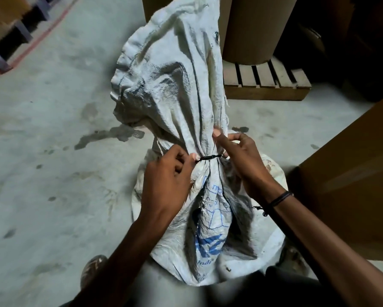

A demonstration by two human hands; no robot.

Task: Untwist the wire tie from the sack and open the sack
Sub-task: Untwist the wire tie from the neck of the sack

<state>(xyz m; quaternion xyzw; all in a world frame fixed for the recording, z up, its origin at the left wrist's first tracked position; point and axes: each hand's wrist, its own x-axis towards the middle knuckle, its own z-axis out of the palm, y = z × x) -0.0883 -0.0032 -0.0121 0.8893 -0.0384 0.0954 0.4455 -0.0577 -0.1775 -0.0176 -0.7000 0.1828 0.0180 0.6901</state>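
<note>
A dirty white woven sack [177, 89] with blue print stands on the floor in front of me, its neck bunched and its loose top flopped away from me. A black wire tie [208, 157] circles the neck. My left hand [166, 182] pinches the tie's left end between thumb and fingers. My right hand [239, 156] grips the gathered neck at the tie's right side, thumb pressed on the fabric above it. Which fingers touch the wire on the right is hidden.
A wooden pallet [266, 83] carrying a large brown cardboard roll [257, 27] stands behind the sack. A brown cardboard box [350, 173] sits close on the right. Stained concrete floor [53, 129] spreads to the left, with dark racking [6, 38] at the far left.
</note>
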